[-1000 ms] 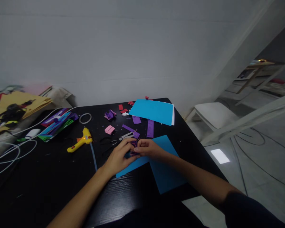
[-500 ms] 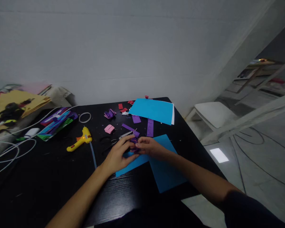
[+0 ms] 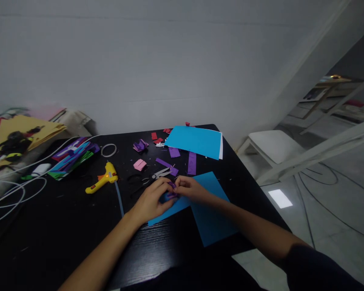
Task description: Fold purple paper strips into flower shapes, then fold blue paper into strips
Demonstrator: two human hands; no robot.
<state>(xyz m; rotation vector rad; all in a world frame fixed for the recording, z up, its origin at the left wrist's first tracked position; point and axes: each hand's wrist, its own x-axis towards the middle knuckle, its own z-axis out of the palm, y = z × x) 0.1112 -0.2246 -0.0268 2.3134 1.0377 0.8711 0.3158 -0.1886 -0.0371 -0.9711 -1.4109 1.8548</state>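
Between my two hands is a small piece of folded purple paper, partly covered by the fingers. My left hand has its fingers closed on the paper's left side. On the right side my right hand pinches it between thumb and fingers. Both hands are over blue paper sheets on the black table. Just beyond the fingers lie scissors and purple paper strips. A folded pink paper piece and a purple folded paper shape lie farther back.
Left of my hands lies a yellow glue gun with a blue glue stick trailing from it. A tape ring, bundled coloured paper and white cables occupy the left side. Large blue sheets lie near the wall; a white chair stands right.
Both hands have dropped slightly toward me with the purple paper between them. More of the scissors shows now. The things on the table have stayed put.
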